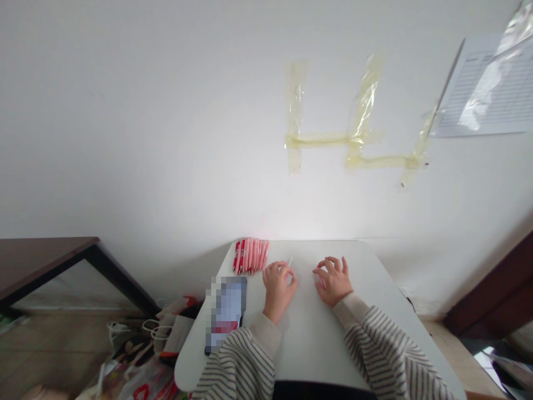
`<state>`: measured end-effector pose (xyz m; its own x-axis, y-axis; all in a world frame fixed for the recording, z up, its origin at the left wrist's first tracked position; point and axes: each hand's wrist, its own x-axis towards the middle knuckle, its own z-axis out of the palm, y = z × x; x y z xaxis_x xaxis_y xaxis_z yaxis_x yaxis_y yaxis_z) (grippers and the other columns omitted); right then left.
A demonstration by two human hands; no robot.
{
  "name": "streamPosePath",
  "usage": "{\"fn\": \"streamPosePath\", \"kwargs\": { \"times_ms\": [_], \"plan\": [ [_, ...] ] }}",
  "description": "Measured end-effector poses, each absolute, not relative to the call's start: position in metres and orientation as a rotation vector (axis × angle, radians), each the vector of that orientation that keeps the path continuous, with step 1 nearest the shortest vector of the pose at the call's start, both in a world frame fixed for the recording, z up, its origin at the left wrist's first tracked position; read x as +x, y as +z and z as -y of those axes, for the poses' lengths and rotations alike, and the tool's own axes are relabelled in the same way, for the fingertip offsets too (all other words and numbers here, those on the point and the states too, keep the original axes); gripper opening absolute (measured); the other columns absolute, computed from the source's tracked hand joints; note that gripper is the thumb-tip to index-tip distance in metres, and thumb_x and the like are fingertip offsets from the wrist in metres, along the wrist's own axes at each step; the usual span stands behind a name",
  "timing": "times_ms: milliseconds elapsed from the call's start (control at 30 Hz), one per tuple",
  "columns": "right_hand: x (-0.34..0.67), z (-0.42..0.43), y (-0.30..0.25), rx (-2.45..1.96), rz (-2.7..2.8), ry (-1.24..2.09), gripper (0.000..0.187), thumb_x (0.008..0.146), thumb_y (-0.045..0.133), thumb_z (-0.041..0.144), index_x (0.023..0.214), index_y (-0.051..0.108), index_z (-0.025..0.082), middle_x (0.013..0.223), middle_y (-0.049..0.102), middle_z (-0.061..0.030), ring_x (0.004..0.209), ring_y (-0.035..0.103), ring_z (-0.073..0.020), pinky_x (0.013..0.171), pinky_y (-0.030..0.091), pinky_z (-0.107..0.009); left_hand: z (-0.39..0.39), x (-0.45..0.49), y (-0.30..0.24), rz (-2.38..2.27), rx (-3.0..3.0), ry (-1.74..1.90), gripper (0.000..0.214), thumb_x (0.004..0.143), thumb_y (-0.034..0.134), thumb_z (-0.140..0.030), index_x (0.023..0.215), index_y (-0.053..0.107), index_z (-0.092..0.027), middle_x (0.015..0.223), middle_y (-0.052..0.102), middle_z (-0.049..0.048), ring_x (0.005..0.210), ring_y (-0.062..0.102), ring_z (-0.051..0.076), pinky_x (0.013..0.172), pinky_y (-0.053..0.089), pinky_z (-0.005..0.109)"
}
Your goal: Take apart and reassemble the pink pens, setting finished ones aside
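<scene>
My left hand [280, 286] is above the white table, thumb and forefinger closed in a pinch. A thin whitish stick [290, 261] pokes up from its fingertips; its lower part is hidden by the fingers. To the right, apart from it, my right hand [333, 280] has its thumb and forefinger curled together, the other fingers raised. A small pinkish-red piece [322, 283] shows between them, mostly covered, and its kind is unclear. Just beyond my left hand, a row of pink and red pens [252, 255] lies side by side at the table's back left corner.
A phone [227, 311], its screen blurred out, lies on the left side of the white table [312, 344]. The wall with yellowed tape [320, 141] rises behind. Bags and clutter [145, 355] fill the floor at left, beside a dark desk [45, 261].
</scene>
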<state>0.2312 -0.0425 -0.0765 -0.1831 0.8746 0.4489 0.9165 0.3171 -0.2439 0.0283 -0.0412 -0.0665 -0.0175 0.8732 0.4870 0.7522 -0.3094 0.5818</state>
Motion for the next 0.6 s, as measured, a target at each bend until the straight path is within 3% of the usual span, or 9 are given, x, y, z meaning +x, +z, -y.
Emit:
{"fn": "streamPosePath", "kwargs": {
  "times_ms": [67, 167, 400, 600],
  "plan": [
    [0.231, 0.043, -0.077, -1.574, 2.094, -0.093, 0.033, 0.079, 0.068, 0.027, 0.110, 0.076, 0.035, 0.122, 0.068, -0.0032, 0.133, 0.044, -0.0325, 0.123, 0.006, -0.066, 0.041, 0.028, -0.067, -1.751, 2.102, 1.231, 0.015, 0.075, 0.069, -0.011, 0.083, 0.069, -0.024, 0.110, 0.068, 0.0039, 0.114, 0.055, 0.025, 0.105, 0.037, 0.045],
    [0.231, 0.042, -0.077, -1.580, 2.110, -0.073, 0.026, 0.081, 0.068, 0.028, 0.102, 0.077, 0.038, 0.121, 0.068, -0.0013, 0.133, 0.044, -0.0318, 0.123, 0.005, -0.066, 0.041, 0.028, -0.068, -1.749, 2.110, 1.229, 0.015, 0.076, 0.068, -0.012, 0.083, 0.068, -0.024, 0.108, 0.070, 0.0033, 0.112, 0.057, 0.024, 0.103, 0.038, 0.044],
    [0.232, 0.036, -0.082, -1.538, 2.068, -0.047, 0.010, 0.086, 0.071, 0.032, 0.086, 0.079, 0.037, 0.113, 0.071, -0.0001, 0.130, 0.047, -0.0299, 0.122, 0.010, -0.067, 0.043, 0.029, -0.064, -1.755, 2.101, 1.220, 0.016, 0.078, 0.064, -0.010, 0.085, 0.066, -0.024, 0.100, 0.072, 0.0014, 0.106, 0.061, 0.022, 0.102, 0.038, 0.042],
    [0.233, 0.031, -0.088, -1.455, 2.072, -0.081, 0.010, 0.088, 0.070, 0.029, 0.088, 0.078, 0.036, 0.110, 0.072, -0.0001, 0.125, 0.049, -0.0276, 0.121, 0.016, -0.066, 0.045, 0.030, -0.059, -1.783, 2.110, 1.163, 0.014, 0.082, 0.059, -0.011, 0.087, 0.064, -0.023, 0.092, 0.071, 0.0003, 0.098, 0.062, 0.021, 0.104, 0.035, 0.043]
  ]
}}
